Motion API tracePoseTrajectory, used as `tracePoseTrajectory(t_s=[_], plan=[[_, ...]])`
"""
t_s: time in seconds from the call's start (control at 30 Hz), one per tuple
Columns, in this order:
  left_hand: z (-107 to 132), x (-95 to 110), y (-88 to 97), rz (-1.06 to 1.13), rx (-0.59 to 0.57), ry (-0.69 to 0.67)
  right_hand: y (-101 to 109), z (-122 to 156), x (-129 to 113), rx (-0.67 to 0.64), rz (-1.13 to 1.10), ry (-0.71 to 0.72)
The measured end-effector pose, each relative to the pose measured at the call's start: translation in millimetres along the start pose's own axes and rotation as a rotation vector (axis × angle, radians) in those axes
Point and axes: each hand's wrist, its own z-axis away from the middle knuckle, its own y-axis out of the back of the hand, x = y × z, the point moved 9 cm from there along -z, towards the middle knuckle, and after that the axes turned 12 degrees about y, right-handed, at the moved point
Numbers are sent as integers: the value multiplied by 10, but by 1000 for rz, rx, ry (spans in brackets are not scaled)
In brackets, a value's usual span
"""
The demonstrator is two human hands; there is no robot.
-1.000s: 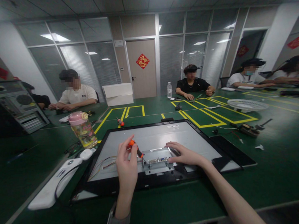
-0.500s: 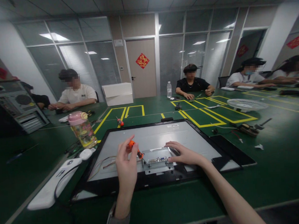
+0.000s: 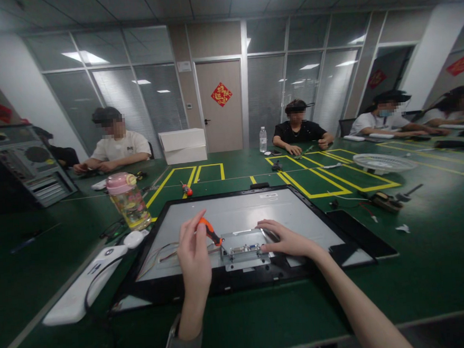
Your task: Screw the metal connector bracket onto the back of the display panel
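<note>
Nothing here is clear enough to read.
A red diamond sign (image 3: 221, 94) with gold marks hangs on the door (image 3: 223, 129), but the marks are too blurry to read. A white label (image 3: 268, 196) on the monitor panel (image 3: 242, 210) has tiny print, also too small.

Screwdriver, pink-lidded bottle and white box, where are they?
screwdriver (image 3: 209, 230), head view, on its orange handle.
pink-lidded bottle (image 3: 133, 207), head view, on its clear body.
white box (image 3: 185, 155), head view, on its front side.

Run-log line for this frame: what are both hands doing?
left hand: holds orange screwdriver, tip at metal port bracket | right hand: resting on bracket's right side | monitor: flat on table, back up
</note>
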Motion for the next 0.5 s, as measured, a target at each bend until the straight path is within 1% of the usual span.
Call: tracePoseTrajectory(t_s=[0.13, 0.37, 0.5], plan=[[-3, -66, -61, 50, -67, 74, -2, 1, -4, 0, 1, -4], [11, -8, -55, 43, -40, 10, -2, 13, -32, -10, 10, -21], [0, -84, -78, 61, -72, 83, 1, 3, -18, -1, 13, 0]])
